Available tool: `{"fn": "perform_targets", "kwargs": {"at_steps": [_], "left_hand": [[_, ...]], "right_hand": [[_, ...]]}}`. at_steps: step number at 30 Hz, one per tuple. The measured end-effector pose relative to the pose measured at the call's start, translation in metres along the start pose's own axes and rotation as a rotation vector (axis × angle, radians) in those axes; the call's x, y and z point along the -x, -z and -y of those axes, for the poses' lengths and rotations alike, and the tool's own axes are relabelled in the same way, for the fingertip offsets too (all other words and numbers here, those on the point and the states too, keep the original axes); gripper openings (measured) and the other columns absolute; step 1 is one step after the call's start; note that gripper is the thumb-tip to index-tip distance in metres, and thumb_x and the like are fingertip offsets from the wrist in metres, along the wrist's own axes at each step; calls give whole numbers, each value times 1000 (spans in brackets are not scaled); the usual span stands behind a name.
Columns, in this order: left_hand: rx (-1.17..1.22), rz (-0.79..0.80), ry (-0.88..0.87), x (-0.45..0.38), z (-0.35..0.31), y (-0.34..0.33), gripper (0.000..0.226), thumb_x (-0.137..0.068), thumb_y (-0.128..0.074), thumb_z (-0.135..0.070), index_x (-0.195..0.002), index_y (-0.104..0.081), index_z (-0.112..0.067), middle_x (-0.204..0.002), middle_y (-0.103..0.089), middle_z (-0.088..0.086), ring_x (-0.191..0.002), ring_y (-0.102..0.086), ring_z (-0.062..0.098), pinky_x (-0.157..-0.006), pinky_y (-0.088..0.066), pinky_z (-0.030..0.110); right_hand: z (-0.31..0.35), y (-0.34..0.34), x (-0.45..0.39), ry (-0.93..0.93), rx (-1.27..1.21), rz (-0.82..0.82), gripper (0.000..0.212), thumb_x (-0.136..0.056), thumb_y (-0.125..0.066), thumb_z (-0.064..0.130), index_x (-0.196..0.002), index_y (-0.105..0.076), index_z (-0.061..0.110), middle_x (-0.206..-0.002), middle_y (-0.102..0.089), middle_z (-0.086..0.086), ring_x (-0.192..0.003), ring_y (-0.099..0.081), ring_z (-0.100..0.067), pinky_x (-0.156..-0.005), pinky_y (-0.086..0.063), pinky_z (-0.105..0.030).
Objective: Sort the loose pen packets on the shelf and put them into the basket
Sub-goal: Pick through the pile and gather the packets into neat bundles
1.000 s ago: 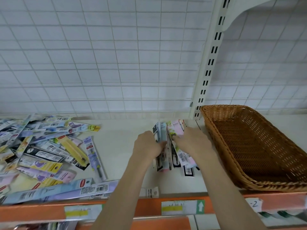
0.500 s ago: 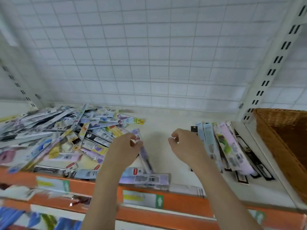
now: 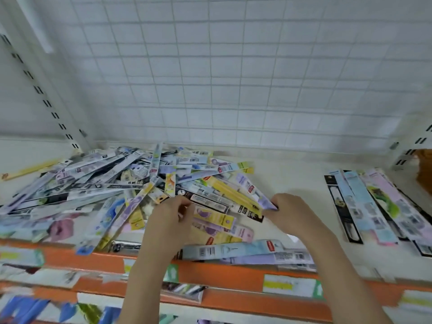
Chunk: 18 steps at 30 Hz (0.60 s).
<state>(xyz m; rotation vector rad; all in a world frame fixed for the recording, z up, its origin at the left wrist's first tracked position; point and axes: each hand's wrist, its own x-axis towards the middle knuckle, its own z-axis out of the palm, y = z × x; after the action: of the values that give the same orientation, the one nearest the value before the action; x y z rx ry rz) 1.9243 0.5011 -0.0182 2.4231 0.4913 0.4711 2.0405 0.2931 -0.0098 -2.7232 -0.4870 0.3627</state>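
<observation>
A cream shelf (image 3: 287,183) with an orange front edge (image 3: 222,272) carries everything. A big loose heap of pen packets (image 3: 112,190) covers the shelf's left and middle, many crossing one another. To the right of the heap, past a bare strip of shelf, a neat row (image 3: 374,206) of packets lies side by side, pointing front to back. Further right of the row, at the picture's edge, a corner of the basket (image 3: 424,169) stands on the shelf.

A shop: a white wire-grid back panel (image 3: 233,73) rises behind the shelf (image 3: 287,181), whose orange price-label strip (image 3: 224,273) runs along its front edge below heaped pen packets (image 3: 112,190).
</observation>
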Motion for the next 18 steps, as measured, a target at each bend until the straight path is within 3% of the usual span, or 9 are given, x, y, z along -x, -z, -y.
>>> {"fn": "perform_targets", "kwargs": {"at_steps": [4, 6, 9, 12, 13, 18], "left_hand": [[23, 21, -69, -4, 14, 7, 17, -92, -55, -23, -100, -66, -13, -80, -61, -4, -65, -54, 7, -54, -35, 9], [38, 32, -100, -7, 20, 11, 17, -92, -55, -22, -100, -67, -12, -80, -61, -3, -66, -54, 9, -55, -36, 10], [45, 31, -130, -10, 29, 18, 16, -92, -55, -21, -98, -67, -12, -77, -61, -3, -62, -52, 6, -54, -35, 11], [88, 34, -130, -6, 37, 25, 13, -91, -56, -19, -92, -66, -12, -76, -63, -2, -65, -57, 11, -59, -47, 22], [100, 35, -134, -5, 40, 28, 12, -91, -57, -18, -90, -66, -11, -75, -64, 0, -64, -58, 13, -60, -48, 25], [88, 12, -144, -8, 53, 41, 9, -91, -56, -15, -87, -65, -16, -69, -56, -10, -54, -49, 2, -54, -42, 12]], "right_hand": [[18, 0, 6, -49, -87, -146, 9, -96, -40, 12, -87, -42, 12, -66, -41, 1, -56, -39, -14, -47, -24, -26], [32, -5, 6, -38, -111, -185, 4, -96, -40, 13, -95, -44, 11, -69, -46, -2, -58, -44, -18, -49, -27, -29], [54, -16, 0, -19, -57, -196, 24, -95, -49, 30, -108, -50, 10, -91, -56, -7, -81, -54, -26, -64, -38, -30], [64, -26, -10, -25, 1, -197, 37, -93, -51, 39, -120, -51, 14, -110, -53, -8, -101, -56, -29, -77, -43, -34], [66, -28, -14, -19, 24, -192, 37, -93, -51, 40, -120, -53, 15, -110, -51, -8, -102, -56, -30, -78, -44, -34], [69, -34, -21, -24, 116, -211, 28, -95, -49, 37, -98, -62, 13, -92, -41, -2, -93, -57, -29, -69, -38, -30]]}}
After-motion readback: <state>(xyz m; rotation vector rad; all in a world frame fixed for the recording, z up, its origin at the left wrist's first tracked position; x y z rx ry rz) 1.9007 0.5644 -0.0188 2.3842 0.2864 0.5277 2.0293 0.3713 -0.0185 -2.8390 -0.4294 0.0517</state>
